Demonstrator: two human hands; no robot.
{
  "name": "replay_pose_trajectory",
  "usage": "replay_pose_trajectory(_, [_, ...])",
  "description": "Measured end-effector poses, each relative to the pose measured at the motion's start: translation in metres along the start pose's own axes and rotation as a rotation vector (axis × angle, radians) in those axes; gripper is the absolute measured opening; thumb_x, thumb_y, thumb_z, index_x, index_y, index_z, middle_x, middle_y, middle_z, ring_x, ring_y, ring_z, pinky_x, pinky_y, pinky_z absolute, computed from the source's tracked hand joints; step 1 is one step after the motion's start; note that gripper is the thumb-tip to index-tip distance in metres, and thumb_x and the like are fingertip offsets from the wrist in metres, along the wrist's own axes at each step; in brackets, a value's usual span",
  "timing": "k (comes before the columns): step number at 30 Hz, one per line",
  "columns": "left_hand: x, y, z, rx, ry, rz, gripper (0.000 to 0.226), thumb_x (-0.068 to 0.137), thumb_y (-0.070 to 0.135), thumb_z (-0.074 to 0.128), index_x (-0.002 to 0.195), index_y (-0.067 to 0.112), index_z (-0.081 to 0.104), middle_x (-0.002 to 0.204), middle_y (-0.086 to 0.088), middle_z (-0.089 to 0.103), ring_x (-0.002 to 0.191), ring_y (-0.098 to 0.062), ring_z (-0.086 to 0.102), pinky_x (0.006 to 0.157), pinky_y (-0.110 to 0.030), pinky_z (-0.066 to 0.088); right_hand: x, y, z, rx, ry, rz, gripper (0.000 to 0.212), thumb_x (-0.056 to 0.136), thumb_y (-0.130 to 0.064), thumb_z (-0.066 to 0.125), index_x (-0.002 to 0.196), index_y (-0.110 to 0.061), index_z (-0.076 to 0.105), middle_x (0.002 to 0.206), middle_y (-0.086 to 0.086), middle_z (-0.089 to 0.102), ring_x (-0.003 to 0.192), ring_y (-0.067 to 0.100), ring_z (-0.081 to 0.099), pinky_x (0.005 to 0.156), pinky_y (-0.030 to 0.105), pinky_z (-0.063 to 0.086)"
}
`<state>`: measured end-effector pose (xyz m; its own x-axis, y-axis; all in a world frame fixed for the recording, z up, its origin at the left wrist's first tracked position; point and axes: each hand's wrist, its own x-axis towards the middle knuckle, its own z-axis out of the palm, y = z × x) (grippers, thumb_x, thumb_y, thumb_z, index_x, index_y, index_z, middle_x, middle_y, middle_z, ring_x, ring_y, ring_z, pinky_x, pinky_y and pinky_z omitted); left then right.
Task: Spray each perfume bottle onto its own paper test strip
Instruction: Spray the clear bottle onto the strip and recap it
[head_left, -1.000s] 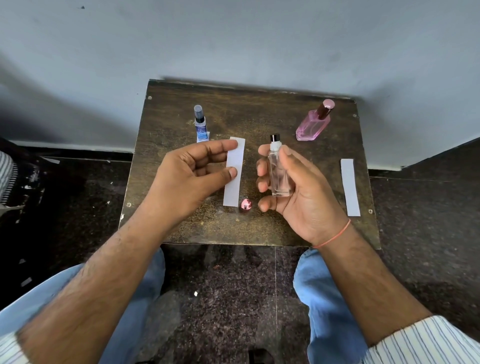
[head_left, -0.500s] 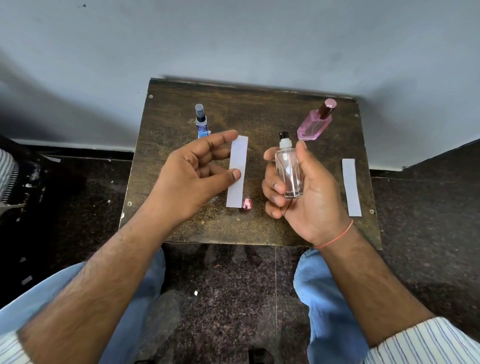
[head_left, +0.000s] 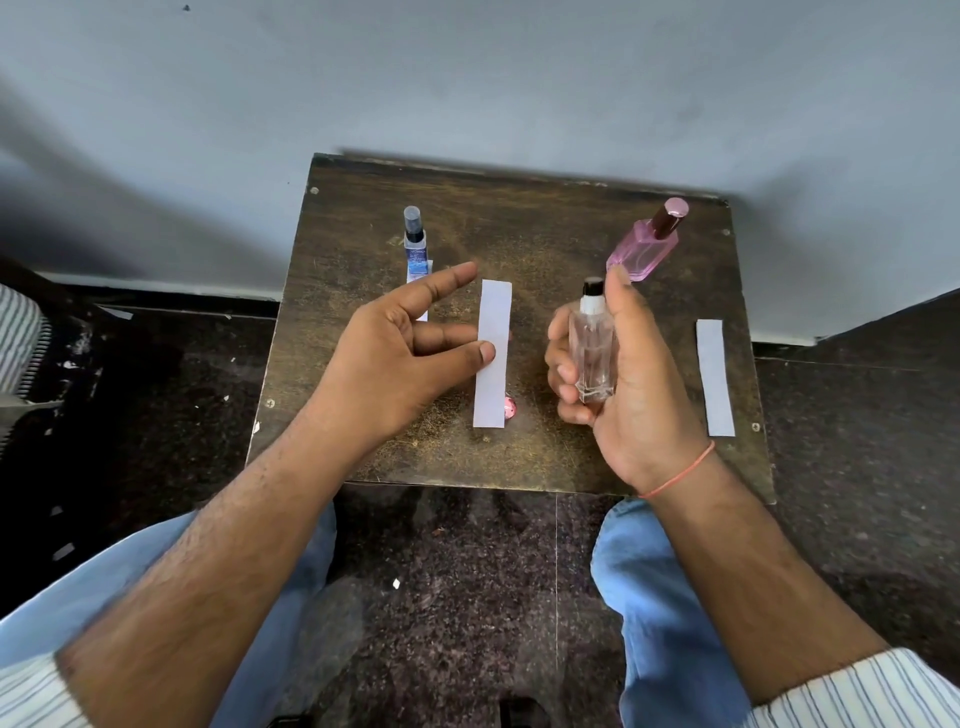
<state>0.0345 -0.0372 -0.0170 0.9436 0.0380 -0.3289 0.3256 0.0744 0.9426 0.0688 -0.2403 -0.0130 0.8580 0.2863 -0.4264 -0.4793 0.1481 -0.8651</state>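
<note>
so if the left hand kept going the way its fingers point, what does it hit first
Probably the middle paper strip: the left hand points right, thumb tip already at its edge. Height above the table is unclear, so it might pass over toward the clear bottle.

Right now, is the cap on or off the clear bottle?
Off. The clear bottle, gripped in the right hand, shows its bare black spray nozzle; a small pink cap lies on the table.

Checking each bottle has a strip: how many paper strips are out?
3: middle strip at left hand; right strip near table edge; third strip mostly hidden beside blue bottle.
</note>
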Motion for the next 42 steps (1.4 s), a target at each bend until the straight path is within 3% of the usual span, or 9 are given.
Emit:
replay_pose_trajectory(5, [0.001, 0.0, -0.001, -0.01, -0.007, -0.015, 0.069, 0.09, 0.0, 0.081, 0.147, 0.032, 0.06, 0.097, -0.009, 0.086, 0.103, -0.027, 0.081, 0.107, -0.051, 0.059, 0.0, -0.002, 0.006, -0.187, 0.164, -0.034, 0.066, 0.093, -0.078, 0.047, 0.065, -0.021, 0.064, 0.059, 0.004, 0.047, 0.053, 0.014, 0.039, 0.051, 0.028, 0.021])
replay_pose_trajectory(9, [0.0, 0.0, 0.001, -0.029, -0.024, -0.021, 0.067, 0.091, -0.001, 0.08, 0.147, 0.03, 0.06, 0.096, -0.011, 0.085, 0.101, -0.029, 0.082, 0.096, -0.044, 0.065, 0.0, 0.0, 0.01, -0.334, 0.239, -0.127, 0.064, 0.085, -0.082, 0.05, 0.066, -0.022, 0.06, 0.059, -0.001, 0.048, 0.054, 0.01, 0.043, 0.048, 0.025, 0.03])
replay_pose_trajectory(11, [0.001, 0.0, 0.002, -0.046, -0.032, -0.029, 0.064, 0.091, -0.001, 0.08, 0.144, 0.029, 0.062, 0.098, -0.012, 0.085, 0.103, -0.031, 0.081, 0.094, -0.042, 0.066, 0.002, 0.004, 0.009, -0.458, 0.267, -0.198, 0.066, 0.091, -0.079, 0.048, 0.066, -0.019, 0.058, 0.057, -0.008, 0.051, 0.056, 0.009, 0.047, 0.058, 0.031, 0.037])
replay_pose_trajectory(14, [0.0, 0.0, 0.005, -0.075, -0.051, -0.051, 0.055, 0.091, -0.003, 0.079, 0.138, 0.024, 0.068, 0.1, -0.011, 0.085, 0.1, -0.024, 0.082, 0.087, -0.031, 0.066, 0.0, 0.008, 0.009, -0.602, 0.314, -0.331, 0.063, 0.097, -0.07, 0.05, 0.069, -0.015, 0.06, 0.059, 0.0, 0.051, 0.059, 0.015, 0.049, 0.064, 0.04, 0.04])
replay_pose_trajectory(17, [-0.002, -0.002, 0.007, -0.068, -0.085, -0.053, 0.048, 0.092, -0.003, 0.078, 0.135, 0.018, 0.072, 0.103, -0.011, 0.085, 0.102, -0.023, 0.082, 0.094, -0.033, 0.064, -0.005, 0.008, 0.011, -0.727, 0.361, -0.449, 0.057, 0.101, -0.061, 0.054, 0.067, -0.014, 0.056, 0.057, -0.004, 0.048, 0.056, 0.007, 0.045, 0.057, 0.025, 0.036])
replay_pose_trajectory(20, [-0.002, -0.003, 0.007, -0.051, -0.099, -0.048, 0.045, 0.092, -0.002, 0.078, 0.133, 0.016, 0.074, 0.105, -0.01, 0.085, 0.104, -0.024, 0.082, 0.098, -0.035, 0.063, -0.005, 0.01, 0.012, -0.81, 0.377, -0.518, 0.055, 0.101, -0.056, 0.055, 0.066, -0.015, 0.051, 0.054, -0.005, 0.044, 0.055, 0.011, 0.045, 0.054, 0.025, 0.034])
replay_pose_trajectory(28, [-0.001, -0.003, 0.006, -0.069, -0.089, -0.038, 0.045, 0.092, -0.004, 0.076, 0.133, 0.014, 0.074, 0.105, -0.008, 0.085, 0.098, -0.017, 0.082, 0.083, -0.024, 0.063, -0.004, 0.012, 0.01, -0.856, 0.38, -0.551, 0.053, 0.099, -0.054, 0.053, 0.067, -0.012, 0.055, 0.056, 0.002, 0.051, 0.059, 0.021, 0.051, 0.054, 0.031, 0.035])
replay_pose_trajectory(36, [0.0, -0.005, 0.006, -0.062, -0.095, -0.05, 0.044, 0.093, -0.005, 0.076, 0.131, 0.016, 0.075, 0.106, -0.008, 0.085, 0.1, -0.019, 0.082, 0.088, -0.027, 0.064, -0.004, 0.01, 0.01, -0.82, 0.391, -0.598, 0.05, 0.101, -0.049, 0.055, 0.064, -0.015, 0.052, 0.052, -0.005, 0.043, 0.052, 0.01, 0.043, 0.053, 0.022, 0.029])
replay_pose_trajectory(42, [-0.001, -0.002, 0.008, -0.066, -0.078, -0.059, 0.041, 0.093, -0.007, 0.075, 0.126, 0.018, 0.076, 0.101, -0.006, 0.086, 0.094, -0.014, 0.082, 0.081, -0.022, 0.063, -0.004, 0.009, 0.008, -0.842, 0.417, -0.61, 0.05, 0.1, -0.051, 0.057, 0.064, -0.016, 0.056, 0.051, -0.007, 0.046, 0.052, 0.01, 0.046, 0.053, 0.023, 0.031])
